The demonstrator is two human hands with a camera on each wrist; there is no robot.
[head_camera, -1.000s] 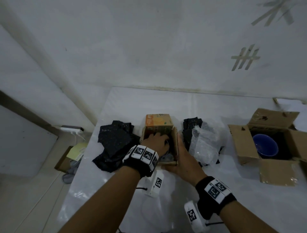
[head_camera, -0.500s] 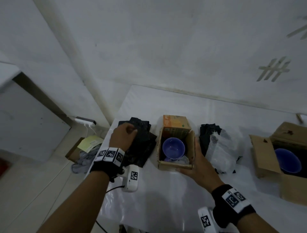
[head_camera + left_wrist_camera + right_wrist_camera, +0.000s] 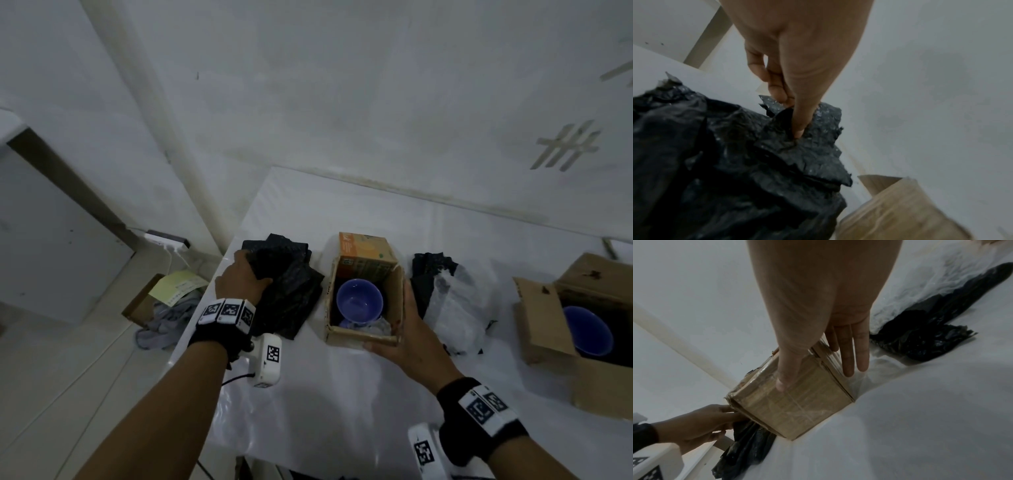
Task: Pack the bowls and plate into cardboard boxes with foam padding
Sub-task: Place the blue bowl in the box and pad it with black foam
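A small open cardboard box [image 3: 363, 337] stands mid-table with a blue bowl [image 3: 359, 301] inside on clear wrap. My right hand [image 3: 399, 322] braces that box [image 3: 793, 405]: straight fingers [image 3: 847, 353] lie along its right wall and the thumb lies on the front face. My left hand [image 3: 255, 270] is at the black foam pile [image 3: 287, 301] left of the box. In the left wrist view its thumb and fingers [image 3: 777, 91] pinch the edge of a black foam sheet [image 3: 803, 154].
A larger open cardboard box [image 3: 544, 318] at the right holds another blue bowl [image 3: 587, 330] on black padding. More black foam [image 3: 426, 274] under clear plastic wrap [image 3: 455, 308] lies right of the small box. The table's left edge is just beside the foam pile; clutter lies on the floor below.
My left hand left the inside of the small box, crossed left to the black foam pile and took hold of a sheet. The right hand stayed on the box. The bowl came into view.
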